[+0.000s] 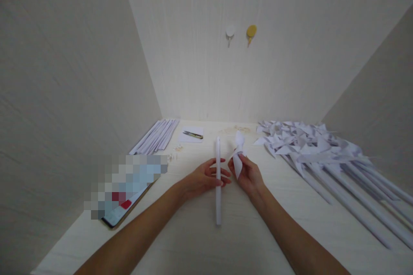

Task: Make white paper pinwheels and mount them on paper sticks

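Observation:
A white rolled paper stick (218, 206) stands nearly vertical in the view, held between the thumb and fingers of my left hand (206, 176). Just right of it, my right hand (250, 176) pinches a white paper pinwheel head (238, 163) with folded, curved blades. Stick and pinwheel head are side by side, with a small gap between them. The pinwheel's centre is partly hidden by my right fingers.
Finished paper pinwheels (300, 142) lie heaped on the right, sticks toward me. At the back left is a bundle of paper sticks (156, 136). Small snips (193, 134) rest on white paper (185, 138). A phone (129, 206) lies left. Two hooks (251, 31) are on the wall.

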`<move>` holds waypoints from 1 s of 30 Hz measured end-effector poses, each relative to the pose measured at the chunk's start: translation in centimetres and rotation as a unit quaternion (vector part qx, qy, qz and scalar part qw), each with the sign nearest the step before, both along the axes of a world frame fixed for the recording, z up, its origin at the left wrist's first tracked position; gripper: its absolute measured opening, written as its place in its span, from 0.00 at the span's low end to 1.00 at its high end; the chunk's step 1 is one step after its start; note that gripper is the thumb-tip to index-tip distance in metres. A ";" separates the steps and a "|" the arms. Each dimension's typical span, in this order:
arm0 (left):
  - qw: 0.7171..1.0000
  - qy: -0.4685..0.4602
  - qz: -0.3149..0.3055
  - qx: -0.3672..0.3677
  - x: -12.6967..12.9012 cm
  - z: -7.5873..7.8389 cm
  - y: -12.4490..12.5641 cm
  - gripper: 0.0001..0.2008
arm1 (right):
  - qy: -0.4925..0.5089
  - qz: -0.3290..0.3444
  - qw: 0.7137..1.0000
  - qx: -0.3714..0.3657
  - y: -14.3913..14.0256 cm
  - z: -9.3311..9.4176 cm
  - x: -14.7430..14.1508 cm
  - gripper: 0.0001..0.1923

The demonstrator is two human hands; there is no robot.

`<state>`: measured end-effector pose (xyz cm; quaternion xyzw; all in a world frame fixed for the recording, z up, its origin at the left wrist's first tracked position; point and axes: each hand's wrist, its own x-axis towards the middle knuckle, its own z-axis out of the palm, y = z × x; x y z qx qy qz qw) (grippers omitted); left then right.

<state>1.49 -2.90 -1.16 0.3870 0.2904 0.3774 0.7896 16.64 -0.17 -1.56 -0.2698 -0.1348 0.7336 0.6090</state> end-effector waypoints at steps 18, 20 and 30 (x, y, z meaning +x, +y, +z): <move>0.963 0.195 0.110 0.150 1.5 -0.4 -1.0 0.25 | 0.030 0.055 0.998 -0.010 0.0 -0.1 0.0 0.07; 0.961 0.200 0.097 0.165 1.6 -0.4 -0.9 0.26 | 0.022 0.049 0.998 -0.015 0.0 -0.1 0.0 0.06; 0.954 0.225 0.085 0.180 1.8 -0.1 -1.1 0.25 | -0.023 0.041 0.999 -0.012 0.2 -0.2 -0.2 0.05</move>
